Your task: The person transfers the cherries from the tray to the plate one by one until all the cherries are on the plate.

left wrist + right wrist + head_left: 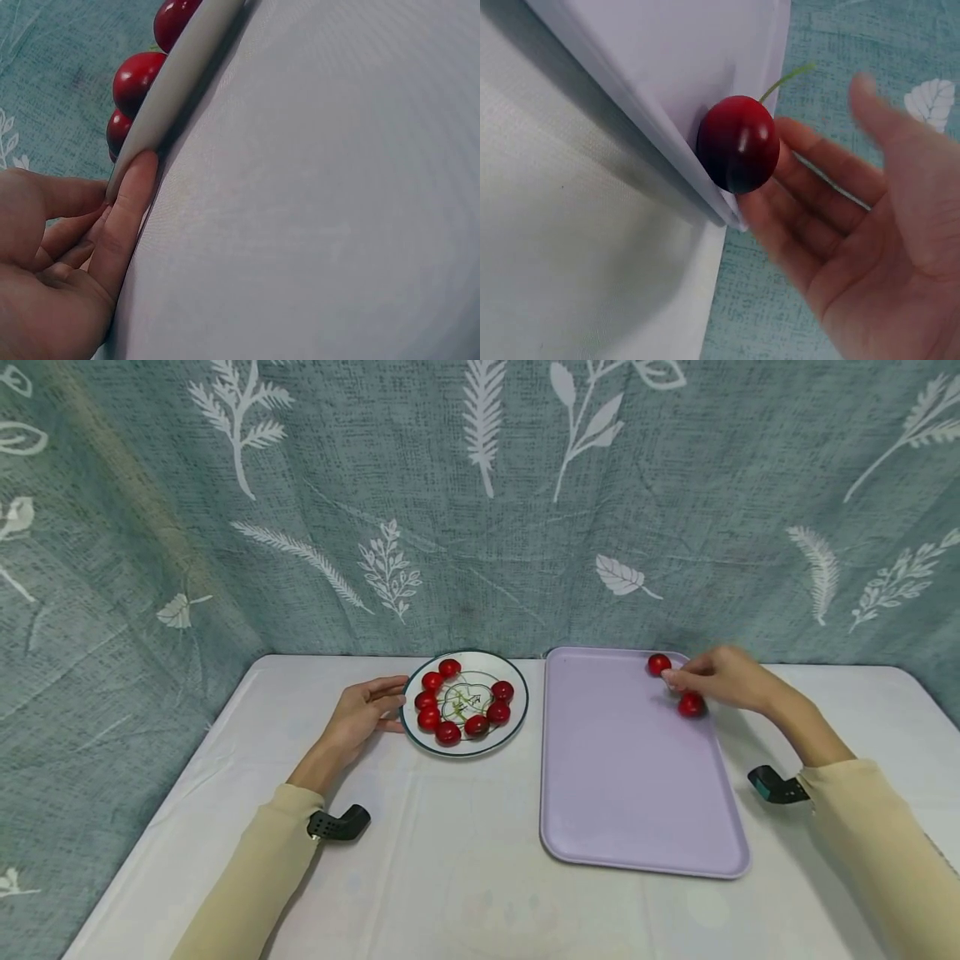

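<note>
My left hand point(358, 714) pinches the left rim of a white plate point(495, 745) with a dark edge, thumb and fingers at the rim. Several red cherries point(448, 733) lie in a ring on it, green stems inward. My right hand point(723, 678) is over the far right corner of a lilac tray point(630, 777), beside two cherries. One cherry point(659, 664) lies by the fingertips, the other cherry point(692, 704) below the hand. In the right wrist view, the thumb stands apart from the nearer cherry point(739, 142), and the other fingers reach behind it, their tips hidden.
A white cloth point(450, 860) covers the table. Behind the table hangs a teal curtain point(420, 468) with white leaf prints. The plate stands left of the tray, with a narrow gap between them.
</note>
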Demonstrator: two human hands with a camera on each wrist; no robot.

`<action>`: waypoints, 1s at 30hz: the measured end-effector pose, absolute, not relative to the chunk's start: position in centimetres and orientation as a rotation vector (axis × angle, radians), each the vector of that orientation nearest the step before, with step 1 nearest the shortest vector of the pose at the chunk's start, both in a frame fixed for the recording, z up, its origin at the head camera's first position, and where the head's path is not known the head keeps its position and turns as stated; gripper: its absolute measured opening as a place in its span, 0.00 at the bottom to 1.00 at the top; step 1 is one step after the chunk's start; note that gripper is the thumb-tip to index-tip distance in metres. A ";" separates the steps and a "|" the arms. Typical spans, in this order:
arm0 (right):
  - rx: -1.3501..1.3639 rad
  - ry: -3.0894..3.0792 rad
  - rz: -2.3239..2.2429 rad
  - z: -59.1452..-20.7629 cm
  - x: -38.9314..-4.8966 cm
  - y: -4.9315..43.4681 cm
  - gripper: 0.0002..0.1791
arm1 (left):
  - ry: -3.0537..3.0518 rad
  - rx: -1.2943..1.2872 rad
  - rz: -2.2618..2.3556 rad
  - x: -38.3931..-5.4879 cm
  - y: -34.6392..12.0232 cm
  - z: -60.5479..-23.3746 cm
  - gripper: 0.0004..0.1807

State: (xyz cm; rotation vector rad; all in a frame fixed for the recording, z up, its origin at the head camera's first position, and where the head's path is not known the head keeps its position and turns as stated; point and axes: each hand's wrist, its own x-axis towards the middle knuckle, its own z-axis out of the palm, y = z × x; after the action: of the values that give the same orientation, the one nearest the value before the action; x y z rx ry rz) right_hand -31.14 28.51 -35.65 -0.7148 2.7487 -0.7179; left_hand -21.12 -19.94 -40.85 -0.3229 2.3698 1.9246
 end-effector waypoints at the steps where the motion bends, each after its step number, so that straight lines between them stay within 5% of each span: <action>1: -0.706 2.747 -0.720 -35.6 -31.1 28.4 0.24 | 2.372 -0.322 1.925 -21.1 -20.0 -40.9 0.25; 11: -0.844 2.592 -0.829 -35.9 -31.0 27.9 0.23 | 2.366 -0.333 1.933 -21.1 -19.8 -40.9 0.25; 30: -0.946 2.633 -0.765 -36.3 -31.6 27.1 0.05 | 2.381 -0.296 1.947 -21.0 -19.9 -41.1 0.24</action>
State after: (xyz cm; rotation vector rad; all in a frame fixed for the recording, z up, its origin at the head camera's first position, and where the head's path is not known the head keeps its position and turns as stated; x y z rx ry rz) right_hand -31.56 27.13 -36.32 -0.9464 2.6331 -0.7649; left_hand -21.00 -19.91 -41.07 -0.2956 2.3807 1.9471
